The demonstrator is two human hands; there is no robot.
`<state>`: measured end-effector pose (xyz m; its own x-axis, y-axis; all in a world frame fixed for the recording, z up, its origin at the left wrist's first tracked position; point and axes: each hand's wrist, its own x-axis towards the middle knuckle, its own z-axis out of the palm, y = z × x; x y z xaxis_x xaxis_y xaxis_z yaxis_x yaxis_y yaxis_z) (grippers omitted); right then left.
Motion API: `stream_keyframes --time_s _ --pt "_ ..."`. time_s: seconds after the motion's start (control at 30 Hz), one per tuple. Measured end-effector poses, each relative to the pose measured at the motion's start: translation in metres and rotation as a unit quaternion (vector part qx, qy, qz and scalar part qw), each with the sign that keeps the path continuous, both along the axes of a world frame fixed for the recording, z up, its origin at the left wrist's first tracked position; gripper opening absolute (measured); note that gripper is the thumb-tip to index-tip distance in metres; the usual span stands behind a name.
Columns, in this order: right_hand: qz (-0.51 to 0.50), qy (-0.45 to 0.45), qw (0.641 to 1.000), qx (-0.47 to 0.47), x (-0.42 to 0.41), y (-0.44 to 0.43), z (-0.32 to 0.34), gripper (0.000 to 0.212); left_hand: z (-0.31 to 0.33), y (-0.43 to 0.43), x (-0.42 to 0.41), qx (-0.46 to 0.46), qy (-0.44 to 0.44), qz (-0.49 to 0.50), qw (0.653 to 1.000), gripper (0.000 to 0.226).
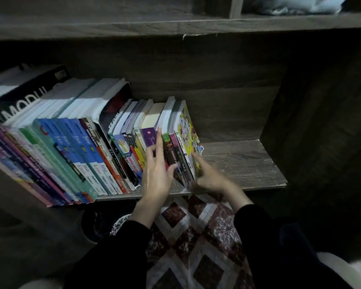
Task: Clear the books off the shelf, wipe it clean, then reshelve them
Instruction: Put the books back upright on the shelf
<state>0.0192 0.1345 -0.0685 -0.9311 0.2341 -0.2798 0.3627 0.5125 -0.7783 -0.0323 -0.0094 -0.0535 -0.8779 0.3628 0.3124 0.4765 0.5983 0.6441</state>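
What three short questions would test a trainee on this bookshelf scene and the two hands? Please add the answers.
1. True or false: the books fill the shelf from end to end.
2. Which book does the right hand touch? A: a blue-spined one. B: the yellow-covered book at the row's right end. C: a purple-spined one.
3. Fill in: the black book at far left reads ____.
Key: 1 false, the right end holds no books. 2 B. 3 MODUL.
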Motion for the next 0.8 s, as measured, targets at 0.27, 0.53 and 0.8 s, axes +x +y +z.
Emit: stream_keyframes --time_s 0.27,0.53,0.8 --pt "-0.067 0.058 0.989 0.121 -0.014 -0.009 -0.030 0.086 0.002 0.011 -0.021 -0.031 0.116 0.070 0.990 0.110" --pt "-0.068 0.079 0.987 0.119 -0.021 -0.002 -0.034 0.088 0.000 0.005 -0.023 -0.010 0.080 0.039 0.996 0.106" --pt "-0.141 0.229 0.962 0.038 -0.029 -0.010 -0.001 0.087 0.015 -0.013 -0.021 0.062 0.032 0.009 0.998 0.084"
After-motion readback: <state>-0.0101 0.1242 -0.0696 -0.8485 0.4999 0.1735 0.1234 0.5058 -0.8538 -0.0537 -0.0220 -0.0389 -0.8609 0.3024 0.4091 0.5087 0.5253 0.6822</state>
